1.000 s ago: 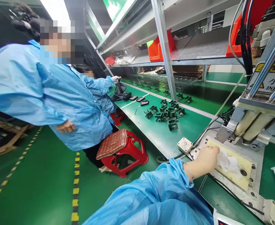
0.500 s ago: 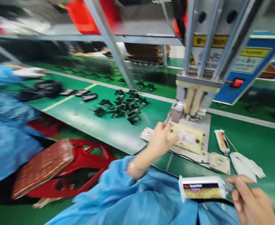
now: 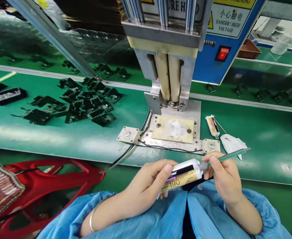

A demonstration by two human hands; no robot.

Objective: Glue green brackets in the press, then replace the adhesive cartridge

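Note:
My left hand (image 3: 146,186) is wrapped round the body of a two-part adhesive cartridge (image 3: 182,177), which has a black, purple and yellow label marked 190. My right hand (image 3: 225,181) pinches the grey base of a long mixing nozzle (image 3: 233,154) at the cartridge's front end. The nozzle points up and to the right. Both hands are low in front of my body, at the near edge of the bench. Fingers partly hide the joint between nozzle and cartridge. Beyond them, a crumpled white tissue (image 3: 176,128) lies on the press's cream plate (image 3: 158,135).
A press (image 3: 171,73) with a lit red switch (image 3: 223,53) stands ahead, with two metal buttons in front. Black parts (image 3: 91,103) are piled at left. A second cartridge (image 3: 212,126), a thin stick and white cloth (image 3: 233,145) lie at right. A red chair (image 3: 86,169) stands left.
My left hand has left the press plate and taken hold of the cartridge body. My right hand keeps its grip at the nozzle end. The view has swung right and closer to the press.

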